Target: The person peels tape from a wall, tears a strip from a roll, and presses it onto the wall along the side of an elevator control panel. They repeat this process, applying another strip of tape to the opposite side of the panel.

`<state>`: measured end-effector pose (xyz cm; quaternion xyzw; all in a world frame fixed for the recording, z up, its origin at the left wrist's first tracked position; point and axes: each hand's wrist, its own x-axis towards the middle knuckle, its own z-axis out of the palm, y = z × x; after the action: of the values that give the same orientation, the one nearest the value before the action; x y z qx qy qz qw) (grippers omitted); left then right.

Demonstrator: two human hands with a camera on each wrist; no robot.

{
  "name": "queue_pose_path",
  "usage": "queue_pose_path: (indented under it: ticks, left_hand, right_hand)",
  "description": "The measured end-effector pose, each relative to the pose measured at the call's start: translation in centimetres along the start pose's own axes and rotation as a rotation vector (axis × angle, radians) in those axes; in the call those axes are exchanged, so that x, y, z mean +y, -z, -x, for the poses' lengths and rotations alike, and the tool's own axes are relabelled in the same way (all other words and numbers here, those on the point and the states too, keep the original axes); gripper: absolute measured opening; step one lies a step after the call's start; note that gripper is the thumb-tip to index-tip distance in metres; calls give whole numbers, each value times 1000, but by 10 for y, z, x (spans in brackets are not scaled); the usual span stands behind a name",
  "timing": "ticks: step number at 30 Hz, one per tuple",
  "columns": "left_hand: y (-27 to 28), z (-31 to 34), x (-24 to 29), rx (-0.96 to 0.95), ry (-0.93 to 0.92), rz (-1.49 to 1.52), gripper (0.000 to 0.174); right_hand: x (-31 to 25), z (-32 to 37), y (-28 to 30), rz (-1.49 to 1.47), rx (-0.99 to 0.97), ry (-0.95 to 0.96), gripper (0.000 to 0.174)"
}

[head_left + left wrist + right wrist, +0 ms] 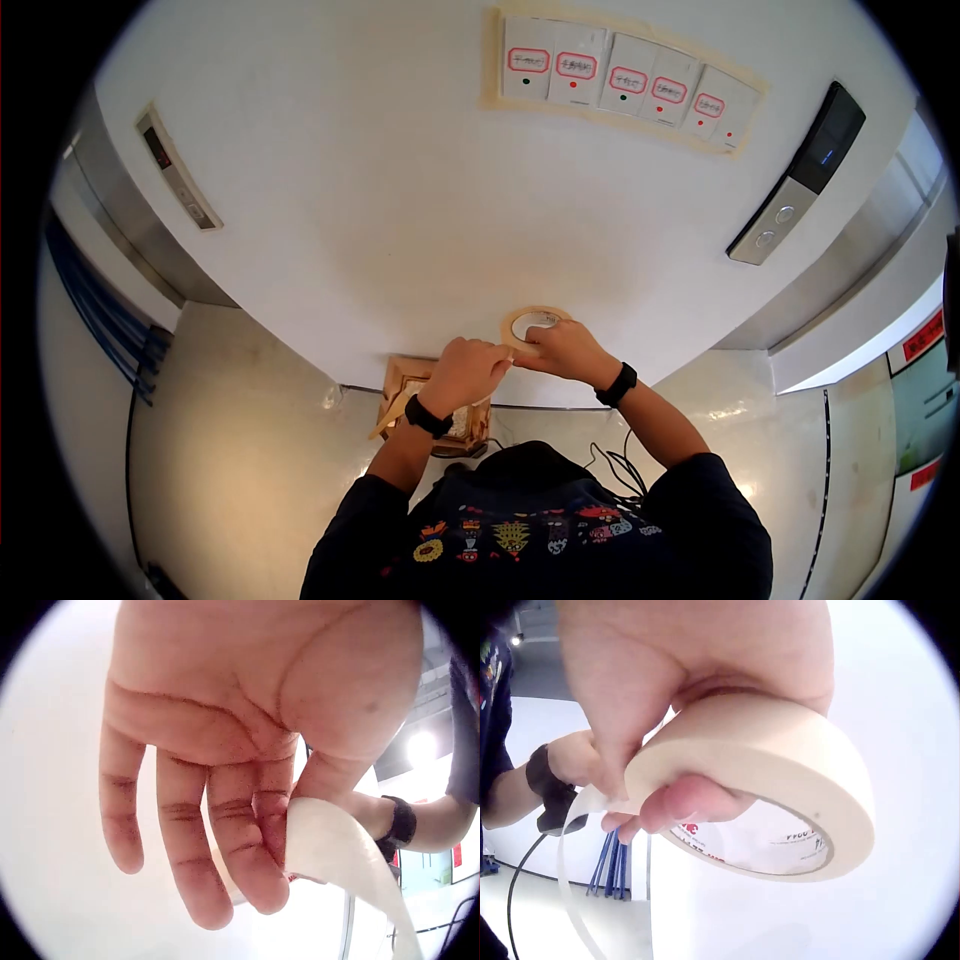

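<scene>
A roll of cream masking tape (847, 802) is gripped by my right hand (570, 352), its fingers reaching through the core and its thumb on the outer side. From the roll a strip of tape (334, 844) comes off and curves downward past the hands. My left hand (465, 374) pinches that strip between thumb and index finger, close beside the right thumb. Its other fingers (191, 862) extend loosely downward in the left wrist view. In the head view the strip's lower end hangs below the left wrist.
A white wall stands ahead, with several taped paper cards (627, 80) on it. Elevator button panels (180, 170) (795, 180) are at both sides. Below the left hand is a brown wooden-framed object (400, 372). Black cables (622, 465) lie on the floor; blue bars (95, 295) stand left.
</scene>
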<state>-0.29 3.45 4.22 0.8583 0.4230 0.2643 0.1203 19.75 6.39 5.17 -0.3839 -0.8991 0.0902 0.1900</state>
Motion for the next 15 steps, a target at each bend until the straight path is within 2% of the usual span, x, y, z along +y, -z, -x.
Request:
queue_pose_path:
  ticks: [5,10,11,13,15]
  left_hand:
    - [-1,5,-3,-49,122,-7,22]
    - [10,1,-14,-195,456,-161,36]
    - [13,2,-15,-238,528,-200,39]
    - [12,15,-32,-68,408,-114,39]
    - [9,16,-35,95,250,-15,38]
  right_hand:
    - [7,-3,-18,-81,40,-24,37]
    - [-3,-6,-14,-38,45,99,37]
    - [-4,-5,-10,-6,17,73,38]
    - [-3,-5,-4,57,-38,23,40]
    - [2,-6,-2,89,-48,52,38]
